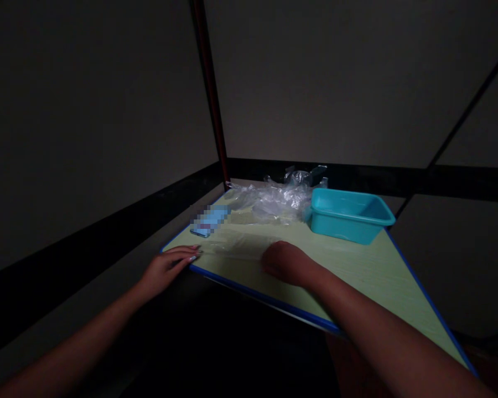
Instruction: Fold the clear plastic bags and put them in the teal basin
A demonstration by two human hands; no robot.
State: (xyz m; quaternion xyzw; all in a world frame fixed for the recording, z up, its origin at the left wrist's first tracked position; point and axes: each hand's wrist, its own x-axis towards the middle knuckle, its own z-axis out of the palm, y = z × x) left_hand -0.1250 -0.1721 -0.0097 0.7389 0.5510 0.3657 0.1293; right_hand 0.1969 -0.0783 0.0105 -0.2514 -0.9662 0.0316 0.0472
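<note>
A flat, clear plastic bag [236,244] lies across the near part of the table, between my two hands. At its left end, my left hand [168,268] pinches the edge between thumb and fingers. My right hand [286,262] is curled at the bag's right end, its fingertips blurred and partly hidden; it appears to grip the plastic. Just beyond my left fingers lies a phone [207,222], its screen pixelated.
A crumpled heap of clear plastic bags [278,200] covers the table's far corner. Beside it on the right stands a turquoise plastic basin [344,228]. The pale table [382,282] has a blue edge and stands close to dark walls.
</note>
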